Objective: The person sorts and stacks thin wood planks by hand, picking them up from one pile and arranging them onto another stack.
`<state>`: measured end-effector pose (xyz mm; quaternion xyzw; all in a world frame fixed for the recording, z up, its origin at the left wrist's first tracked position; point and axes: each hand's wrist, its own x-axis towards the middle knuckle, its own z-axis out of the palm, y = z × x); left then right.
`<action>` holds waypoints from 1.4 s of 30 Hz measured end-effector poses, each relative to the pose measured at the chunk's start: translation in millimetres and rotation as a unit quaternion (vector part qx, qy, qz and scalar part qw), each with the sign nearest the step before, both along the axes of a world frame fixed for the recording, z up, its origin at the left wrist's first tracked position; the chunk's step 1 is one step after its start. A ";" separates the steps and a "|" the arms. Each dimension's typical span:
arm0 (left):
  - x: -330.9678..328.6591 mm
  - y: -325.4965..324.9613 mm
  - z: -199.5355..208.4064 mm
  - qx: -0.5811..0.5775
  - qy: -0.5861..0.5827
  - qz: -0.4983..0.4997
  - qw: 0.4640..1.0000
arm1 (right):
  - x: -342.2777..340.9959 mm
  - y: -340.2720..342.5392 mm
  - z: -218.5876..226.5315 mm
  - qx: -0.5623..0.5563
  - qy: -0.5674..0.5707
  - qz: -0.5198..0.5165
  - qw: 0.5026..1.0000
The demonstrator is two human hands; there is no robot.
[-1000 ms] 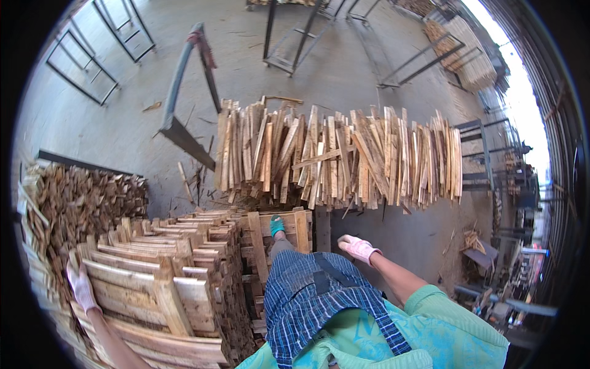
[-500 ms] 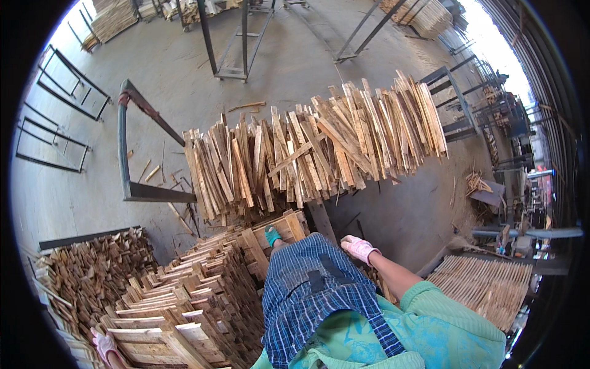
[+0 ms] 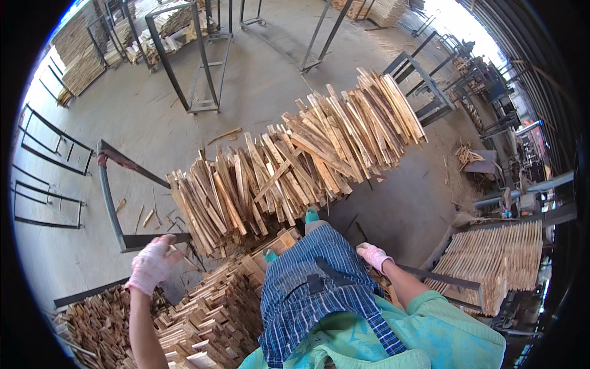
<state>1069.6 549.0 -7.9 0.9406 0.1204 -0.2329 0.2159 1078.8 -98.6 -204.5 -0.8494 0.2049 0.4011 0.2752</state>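
Observation:
My left hand [image 3: 150, 265] wears a pink knit glove and hangs in the air above a stack of short wood slats [image 3: 215, 313], fingers loosely curled, holding nothing. My right hand [image 3: 373, 255], also in a pink glove, rests by my right thigh at the edge of my blue checked apron [image 3: 313, 289]. A long heap of upright wooden slats [image 3: 289, 166] stands in front of me across the concrete floor. My foot in a teal shoe [image 3: 311, 215] shows just below that heap.
A bent metal frame [image 3: 114, 197] stands at the left of the heap. More steel racks [image 3: 196, 61] stand farther back. A rack of neatly laid slats [image 3: 498, 252] is at my right. Small offcuts [image 3: 86, 326] pile up at lower left. Machines line the far right.
My head has turned right and tilted, so the slat heap now runs diagonally. My left hand has lifted off the stack at lower left into the air. My right hand stays by the thigh.

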 end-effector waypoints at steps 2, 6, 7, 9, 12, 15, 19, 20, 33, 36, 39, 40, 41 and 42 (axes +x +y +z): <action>23.7 -17.4 -24.0 -0.014 0.027 -0.035 0.999 | 4.1 2.8 28.9 -0.011 0.026 -0.021 0.999; 74.1 -44.9 -50.5 -0.101 0.081 -0.029 0.991 | -3.9 -41.6 8.4 -0.014 0.033 -0.114 0.993; 89.6 -51.4 -52.2 -0.114 0.089 -0.032 0.989 | 1.1 -49.5 6.6 0.002 0.045 -0.147 0.988; 113.2 -57.6 -58.4 -0.087 0.092 -0.028 0.992 | 15.1 -64.0 0.8 0.035 0.068 -0.211 0.974; 159.9 -81.1 -59.8 -0.084 0.082 -0.023 0.993 | 48.2 -88.3 -0.3 -0.001 0.079 -0.222 0.972; 214.4 -110.1 -68.9 -0.131 0.051 -0.038 0.989 | 101.7 -125.8 -24.4 -0.008 0.069 -0.219 0.973; 307.0 -163.4 -78.8 -0.215 0.120 0.019 0.969 | 214.8 -153.8 -57.1 -0.025 -0.055 -0.123 0.991; 334.1 -180.2 -88.3 -0.193 0.168 0.030 0.966 | 238.9 -154.2 -69.2 -0.003 -0.054 -0.121 0.991; 651.4 -519.5 -265.0 -0.274 0.235 -0.195 0.912 | 532.8 -318.7 -150.7 -0.206 -0.304 -0.070 0.927; 684.9 -590.7 -292.0 -0.333 0.293 -0.146 0.884 | 624.3 -356.2 -144.5 -0.251 -0.386 -0.113 0.880; 700.4 -631.3 -337.6 -0.385 0.291 -0.158 0.861 | 678.3 -421.4 -163.4 -0.319 -0.473 -0.101 0.815; 708.8 -644.9 -345.5 -0.360 0.297 -0.180 0.866 | 695.4 -442.3 -165.5 -0.314 -0.485 -0.101 0.810; 716.3 -656.3 -352.9 -0.335 0.302 -0.199 0.870 | 709.0 -457.6 -169.5 -0.307 -0.498 -0.100 0.805; 726.1 -664.1 -358.5 -0.373 0.329 -0.169 0.851 | 732.6 -452.5 -166.4 -0.321 -0.477 -0.124 0.809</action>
